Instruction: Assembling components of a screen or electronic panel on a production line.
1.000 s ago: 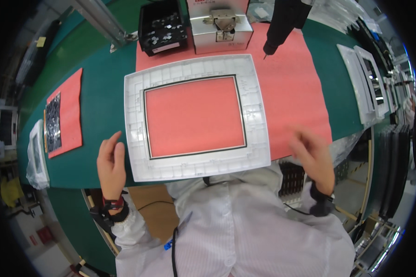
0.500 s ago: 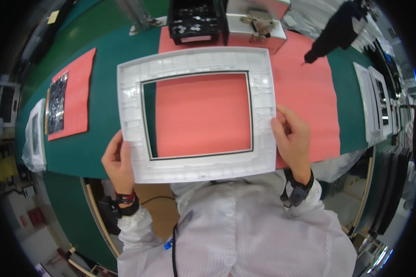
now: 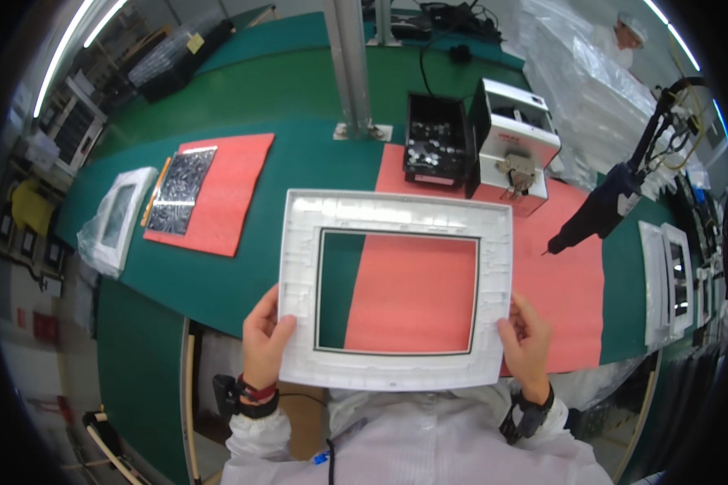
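Observation:
Between both hands I hold a white plastic frame (image 3: 299, 267) with a rectangular opening, edged by a thin dark strip. Its ribbed side faces me. My left hand (image 3: 265, 338) grips the lower left edge, thumb on the near face. On the opposite edge, my right hand (image 3: 527, 343) pinches the frame low down with the thumb in front. Through the opening show the green bench and a pink foam mat (image 3: 570, 323).
Behind the frame stand a black parts bin (image 3: 437, 145) and a white-and-black machine (image 3: 514, 153). A dark electric screwdriver (image 3: 594, 212) hangs at right. At left, a dark panel (image 3: 182, 194) lies on another pink mat (image 3: 239, 190), beside a bagged white frame (image 3: 121, 218). More frames (image 3: 659, 279) stand at far right.
My view has tilted up and swung left, so the bench appears shifted right and down. Both hands still hold the frame, which now looks smaller and lower in view.

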`<state>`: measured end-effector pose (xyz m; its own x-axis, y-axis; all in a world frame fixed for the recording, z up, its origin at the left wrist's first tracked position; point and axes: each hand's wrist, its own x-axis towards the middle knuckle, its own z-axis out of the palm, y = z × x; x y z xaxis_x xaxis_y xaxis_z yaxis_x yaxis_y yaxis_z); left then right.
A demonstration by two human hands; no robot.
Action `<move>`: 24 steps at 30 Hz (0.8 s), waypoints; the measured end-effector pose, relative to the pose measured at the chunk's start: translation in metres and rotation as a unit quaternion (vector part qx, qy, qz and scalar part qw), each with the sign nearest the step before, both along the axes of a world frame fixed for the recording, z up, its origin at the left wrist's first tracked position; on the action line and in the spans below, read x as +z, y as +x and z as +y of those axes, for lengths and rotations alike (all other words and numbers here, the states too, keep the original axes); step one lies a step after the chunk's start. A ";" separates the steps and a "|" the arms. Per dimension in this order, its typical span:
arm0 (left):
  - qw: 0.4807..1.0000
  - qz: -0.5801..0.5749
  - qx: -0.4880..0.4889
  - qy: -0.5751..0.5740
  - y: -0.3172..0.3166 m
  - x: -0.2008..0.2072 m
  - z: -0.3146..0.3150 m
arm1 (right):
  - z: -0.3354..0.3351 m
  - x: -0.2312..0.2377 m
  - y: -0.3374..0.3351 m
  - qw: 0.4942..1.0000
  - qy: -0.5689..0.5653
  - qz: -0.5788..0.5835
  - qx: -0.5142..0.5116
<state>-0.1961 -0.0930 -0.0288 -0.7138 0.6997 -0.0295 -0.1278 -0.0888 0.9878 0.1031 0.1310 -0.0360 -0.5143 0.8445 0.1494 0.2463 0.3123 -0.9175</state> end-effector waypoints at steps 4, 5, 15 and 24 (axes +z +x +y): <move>0.998 -0.030 -0.012 -0.050 0.000 0.019 -0.033 | -0.011 0.021 -0.006 0.990 -0.099 0.089 0.041; 0.999 -0.025 -0.016 -0.045 0.003 0.024 -0.035 | -0.014 0.029 -0.006 0.982 -0.137 0.127 0.041; 0.977 0.090 0.008 0.196 -0.013 0.051 -0.032 | 0.028 0.081 -0.006 0.970 0.081 0.174 0.149; 0.974 -0.120 -0.047 0.187 -0.011 0.018 -0.005 | 0.016 0.045 -0.020 0.975 0.209 0.061 0.044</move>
<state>-0.2075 -0.0980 -0.0106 -0.6494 0.7560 0.0819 -0.3756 -0.4125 0.8299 0.0831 0.1474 0.0087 -0.5390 0.6505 0.5351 0.0986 0.6797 -0.7269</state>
